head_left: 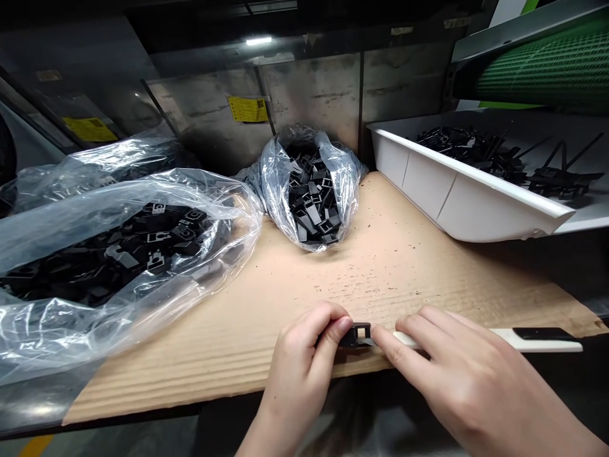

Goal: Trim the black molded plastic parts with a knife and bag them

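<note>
Near the front edge of the cardboard, my left hand [304,365] pinches a small black plastic part [354,335] between thumb and fingers. The part has a square opening facing right. My right hand [457,368] is wrapped round a slim white-handled knife [509,338] with a black inset at its back end. A bit of grey blade shows against the part's lower right side, by my right index fingertip. The rest of the blade is hidden by the fingers.
A clear bag [314,190] of small black parts stands behind my hands. Another, larger bag [223,266] of black parts lies at left. At right, a white tray [428,184] holds black mouldings under a green conveyor belt [547,63]. Dark shavings dot the cardboard [228,343].
</note>
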Demonstrator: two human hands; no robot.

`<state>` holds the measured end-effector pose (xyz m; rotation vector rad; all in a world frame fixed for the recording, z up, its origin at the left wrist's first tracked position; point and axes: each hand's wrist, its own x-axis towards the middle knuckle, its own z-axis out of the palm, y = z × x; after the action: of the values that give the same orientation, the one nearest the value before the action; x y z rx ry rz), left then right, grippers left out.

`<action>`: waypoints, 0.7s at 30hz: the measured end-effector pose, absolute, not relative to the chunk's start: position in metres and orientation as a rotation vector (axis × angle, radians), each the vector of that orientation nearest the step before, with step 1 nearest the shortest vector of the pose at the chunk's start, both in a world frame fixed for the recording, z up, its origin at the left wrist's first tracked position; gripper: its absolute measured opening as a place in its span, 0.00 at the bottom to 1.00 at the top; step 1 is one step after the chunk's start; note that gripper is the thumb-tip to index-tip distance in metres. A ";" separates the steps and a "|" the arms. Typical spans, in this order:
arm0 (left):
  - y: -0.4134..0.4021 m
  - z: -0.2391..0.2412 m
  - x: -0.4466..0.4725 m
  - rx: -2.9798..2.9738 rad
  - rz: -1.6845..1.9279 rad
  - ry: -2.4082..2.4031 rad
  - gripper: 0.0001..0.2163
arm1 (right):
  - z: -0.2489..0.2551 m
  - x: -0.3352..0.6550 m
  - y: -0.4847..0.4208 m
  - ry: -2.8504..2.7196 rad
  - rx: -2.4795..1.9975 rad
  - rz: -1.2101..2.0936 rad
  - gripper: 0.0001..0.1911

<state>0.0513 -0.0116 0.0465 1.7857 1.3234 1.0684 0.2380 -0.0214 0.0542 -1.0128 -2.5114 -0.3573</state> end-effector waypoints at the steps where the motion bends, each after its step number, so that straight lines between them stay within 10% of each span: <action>1: -0.012 0.046 0.051 1.784 1.072 1.325 0.09 | 0.055 0.238 -0.021 -2.514 -1.021 -0.353 0.16; 21: -0.011 0.044 0.051 1.807 1.060 1.322 0.10 | 0.052 0.228 -0.022 -2.495 -1.172 -0.340 0.16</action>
<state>0.0506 -0.0106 0.0436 1.8075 1.3219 1.0597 0.2283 -0.0224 0.0517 -1.1721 -2.4946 -0.3403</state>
